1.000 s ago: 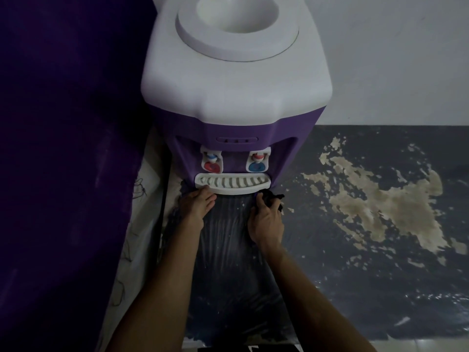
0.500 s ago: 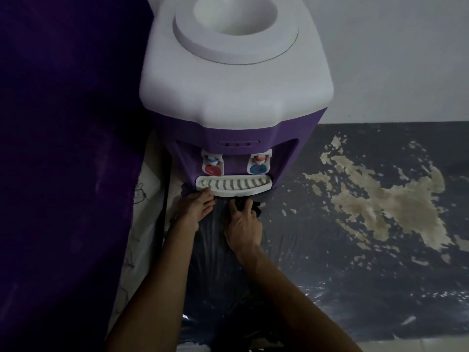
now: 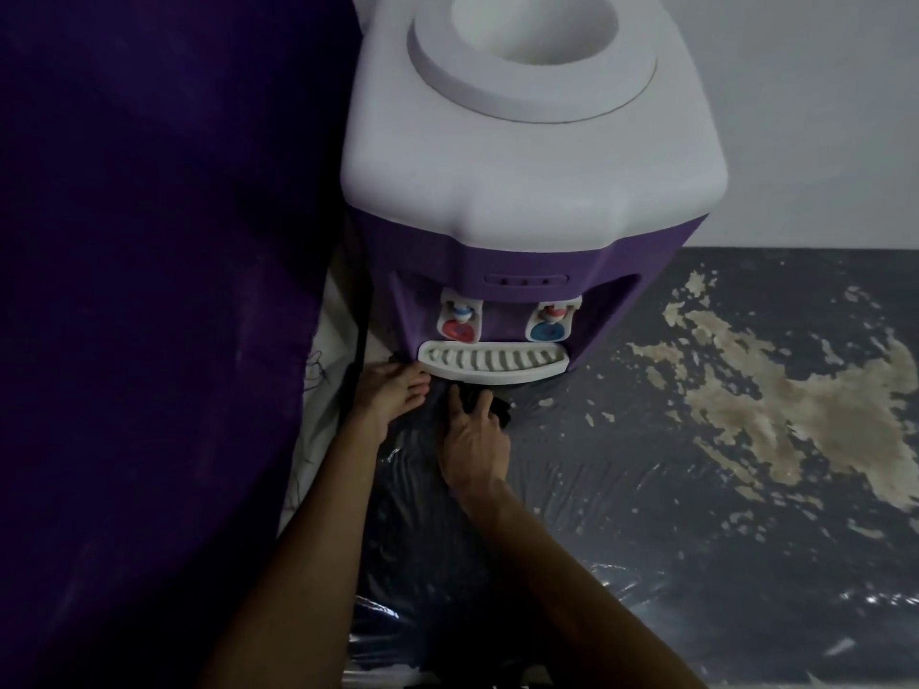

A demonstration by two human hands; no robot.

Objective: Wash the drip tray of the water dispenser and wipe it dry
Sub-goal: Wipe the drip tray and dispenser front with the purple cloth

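Note:
The white slotted drip tray (image 3: 492,363) sits in place at the foot of the purple and white water dispenser (image 3: 527,191), under the red and blue taps. My left hand (image 3: 393,397) rests on the plastic-covered surface, its relaxed fingertips touching the tray's left lower corner. My right hand (image 3: 472,435) holds a dark cloth (image 3: 502,412) against the surface just below the tray's front edge, near its middle. Two of its fingers point toward the tray; the rest are bunched in the cloth.
A large dark purple surface (image 3: 149,290) fills the left side, close to the dispenser. The dark countertop (image 3: 696,489) has clear plastic film over it and worn pale patches (image 3: 795,415) to the right. A pale wall (image 3: 795,116) stands behind.
My right hand slid left with the dark cloth, from below the tray's right end to below its middle. My left hand stayed at the tray's left corner.

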